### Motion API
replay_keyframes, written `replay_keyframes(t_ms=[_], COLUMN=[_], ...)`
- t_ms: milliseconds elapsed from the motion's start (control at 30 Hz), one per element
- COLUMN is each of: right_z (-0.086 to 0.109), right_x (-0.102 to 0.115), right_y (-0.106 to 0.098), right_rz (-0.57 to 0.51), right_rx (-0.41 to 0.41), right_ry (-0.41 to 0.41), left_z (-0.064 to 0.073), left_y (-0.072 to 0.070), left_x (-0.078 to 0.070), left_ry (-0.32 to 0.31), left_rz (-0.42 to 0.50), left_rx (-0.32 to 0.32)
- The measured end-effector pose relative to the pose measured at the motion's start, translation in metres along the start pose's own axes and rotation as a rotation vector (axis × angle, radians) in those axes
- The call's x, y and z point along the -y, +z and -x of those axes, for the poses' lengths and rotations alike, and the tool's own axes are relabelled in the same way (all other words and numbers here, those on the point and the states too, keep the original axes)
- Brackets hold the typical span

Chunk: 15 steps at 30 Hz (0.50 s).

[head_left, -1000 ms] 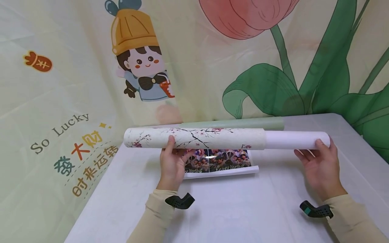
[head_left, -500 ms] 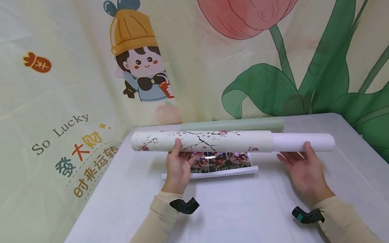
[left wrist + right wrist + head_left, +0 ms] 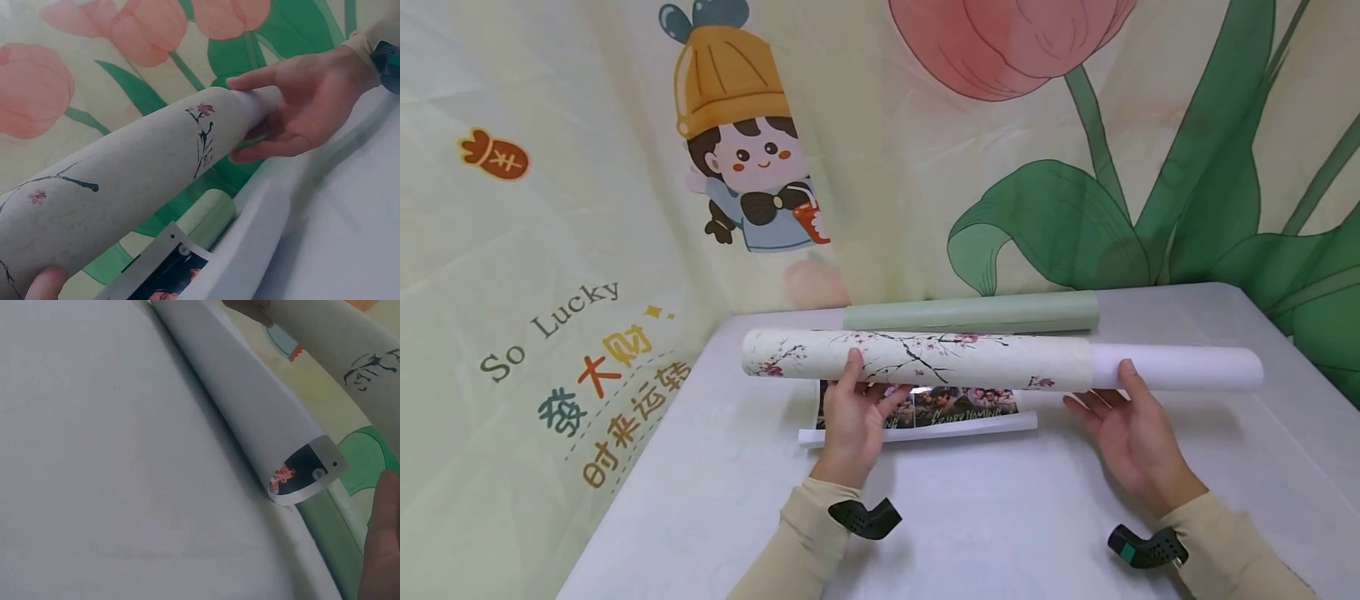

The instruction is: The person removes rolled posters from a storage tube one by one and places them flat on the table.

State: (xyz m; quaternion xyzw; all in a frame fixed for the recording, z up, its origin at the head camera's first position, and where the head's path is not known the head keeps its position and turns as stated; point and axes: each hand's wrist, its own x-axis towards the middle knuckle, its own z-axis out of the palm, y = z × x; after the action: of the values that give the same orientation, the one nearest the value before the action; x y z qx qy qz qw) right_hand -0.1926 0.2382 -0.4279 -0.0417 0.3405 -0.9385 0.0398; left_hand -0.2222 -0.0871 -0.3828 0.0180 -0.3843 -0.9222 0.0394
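Over the white table (image 3: 992, 517), the roll (image 3: 1000, 362) hangs held; light, even support should avoid dents. Left hand (image 3: 853, 429) grips the cream patterned section (image 3: 880, 360), right hand (image 3: 1138, 454) pinches the plain white section (image 3: 1195, 368). Looks straight: dark branches (image 3: 917, 357), small pink blossoms (image 3: 967, 339).

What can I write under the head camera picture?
Left hand holds a blossom-patterned roll, right hand its white section, a green roll behind.

Beige sleeves (image 3: 796, 543) reaching the wrists — left wrist unit (image 3: 867, 518) black, bent, perforated; right wrist unit (image 3: 1161, 549) likewise — teal patch (image 3: 1127, 552) added.
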Motion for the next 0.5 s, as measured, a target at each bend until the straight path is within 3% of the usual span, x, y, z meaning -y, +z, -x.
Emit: replay_keyframes(t_ms=[167,500], right_z=[-0.004,-0.005], right_x=[0.006,0.012], right_y=[-0.012,-0.019], right_rz=[-0.091,-0.11], right_rx=[-0.008,-0.025], right_ry=[-0.026,-0.041], left_z=[-0.005,-0.006], left_y=[-0.005,-0.006], left_x=[-0.006,-0.014], left_ry=[0.017,0.038], left_rz=[0.001,-0.03], left_rx=[-0.025,-0.045])
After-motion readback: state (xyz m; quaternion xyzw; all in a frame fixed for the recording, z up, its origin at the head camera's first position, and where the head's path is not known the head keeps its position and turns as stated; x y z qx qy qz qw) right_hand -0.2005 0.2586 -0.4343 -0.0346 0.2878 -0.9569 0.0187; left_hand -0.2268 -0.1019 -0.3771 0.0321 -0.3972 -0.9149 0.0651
